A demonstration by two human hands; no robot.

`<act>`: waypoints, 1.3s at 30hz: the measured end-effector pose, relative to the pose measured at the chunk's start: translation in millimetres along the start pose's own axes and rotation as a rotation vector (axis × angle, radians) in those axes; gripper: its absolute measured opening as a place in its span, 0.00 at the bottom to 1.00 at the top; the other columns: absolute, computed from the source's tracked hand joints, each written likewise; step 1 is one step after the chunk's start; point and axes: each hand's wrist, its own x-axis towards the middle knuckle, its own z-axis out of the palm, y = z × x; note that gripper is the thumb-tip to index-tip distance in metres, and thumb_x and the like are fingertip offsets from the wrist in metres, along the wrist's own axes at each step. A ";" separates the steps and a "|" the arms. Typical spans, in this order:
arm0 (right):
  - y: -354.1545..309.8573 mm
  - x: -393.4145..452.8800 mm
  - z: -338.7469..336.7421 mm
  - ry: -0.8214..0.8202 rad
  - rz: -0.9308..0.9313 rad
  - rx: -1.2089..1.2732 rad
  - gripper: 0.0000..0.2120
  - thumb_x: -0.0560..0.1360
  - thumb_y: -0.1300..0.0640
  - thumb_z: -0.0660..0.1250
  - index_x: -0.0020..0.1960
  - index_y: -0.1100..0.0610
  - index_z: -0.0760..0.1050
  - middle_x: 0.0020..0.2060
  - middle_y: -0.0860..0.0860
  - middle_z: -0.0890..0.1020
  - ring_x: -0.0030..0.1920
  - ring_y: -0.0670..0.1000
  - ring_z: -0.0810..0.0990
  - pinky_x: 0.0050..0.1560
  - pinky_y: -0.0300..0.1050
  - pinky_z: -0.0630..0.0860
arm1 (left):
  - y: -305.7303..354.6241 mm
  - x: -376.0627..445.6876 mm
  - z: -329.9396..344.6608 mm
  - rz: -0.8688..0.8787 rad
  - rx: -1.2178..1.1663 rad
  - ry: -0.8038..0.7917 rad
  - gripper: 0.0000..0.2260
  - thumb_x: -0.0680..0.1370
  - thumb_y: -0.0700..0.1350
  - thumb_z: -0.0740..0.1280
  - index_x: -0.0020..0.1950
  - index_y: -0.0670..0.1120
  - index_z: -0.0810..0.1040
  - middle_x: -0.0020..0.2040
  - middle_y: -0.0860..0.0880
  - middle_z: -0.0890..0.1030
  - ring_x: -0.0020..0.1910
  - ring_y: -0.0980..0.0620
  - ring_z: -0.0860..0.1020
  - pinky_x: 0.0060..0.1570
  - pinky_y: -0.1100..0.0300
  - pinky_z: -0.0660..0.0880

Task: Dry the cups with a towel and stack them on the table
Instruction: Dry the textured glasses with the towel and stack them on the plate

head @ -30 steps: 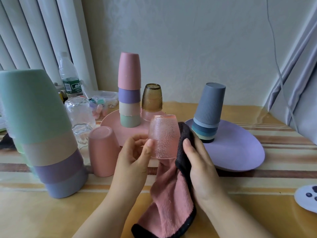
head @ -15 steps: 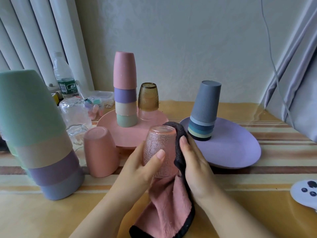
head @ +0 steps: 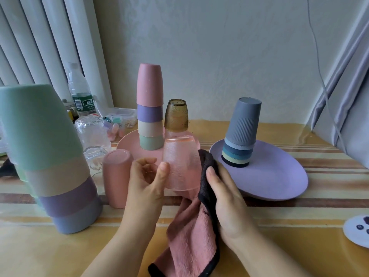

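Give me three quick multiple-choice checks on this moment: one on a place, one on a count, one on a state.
1. Where does the grey ribbed stack stand?
A. on the purple plate
B. on the pink plate
C. on the bare table

2. How many cups show in the stack on the pink plate?
A. two
B. four
C. six

3. How is the pink glass cup held?
A. upright, lying in the towel alone
B. flat on the table, untouched
C. upside down between both hands

Answers:
1. A, its base sits on the purple plate.
2. B, the pastel stack shows pink, purple, beige and green.
3. C, the left hand grips its side while the right hand presses the towel against it.
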 end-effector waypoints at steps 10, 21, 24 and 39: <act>-8.7 -11.0 9.6 -0.063 -0.121 -0.262 0.19 0.75 0.45 0.59 0.65 0.36 0.63 0.64 0.29 0.68 0.63 0.25 0.63 0.56 0.18 0.59 | 2.9 -6.0 -0.6 0.086 0.207 -0.158 0.18 0.72 0.63 0.68 0.55 0.53 0.77 0.48 0.62 0.83 0.48 0.67 0.80 0.45 0.74 0.72; 2.3 -3.8 6.6 -0.057 0.137 0.024 0.28 0.65 0.32 0.65 0.61 0.43 0.75 0.61 0.39 0.78 0.65 0.42 0.73 0.72 0.51 0.63 | -3.7 -4.3 1.7 -0.121 -0.186 -0.263 0.25 0.70 0.63 0.64 0.57 0.47 0.83 0.56 0.42 0.84 0.59 0.43 0.80 0.63 0.42 0.72; 3.8 -5.7 8.0 -0.075 0.135 -0.053 0.22 0.66 0.32 0.62 0.58 0.34 0.75 0.59 0.34 0.78 0.64 0.39 0.73 0.72 0.50 0.63 | -2.1 -0.4 -2.0 -0.102 -0.173 -0.199 0.26 0.67 0.67 0.66 0.53 0.50 0.84 0.54 0.44 0.84 0.56 0.47 0.81 0.59 0.48 0.75; -6.9 -6.4 8.6 0.031 -0.064 -0.194 0.15 0.74 0.45 0.62 0.60 0.38 0.72 0.55 0.30 0.78 0.59 0.32 0.73 0.60 0.29 0.69 | -4.1 -4.2 -2.4 0.024 0.240 -0.212 0.25 0.66 0.66 0.69 0.56 0.52 0.79 0.49 0.58 0.85 0.50 0.61 0.82 0.50 0.63 0.76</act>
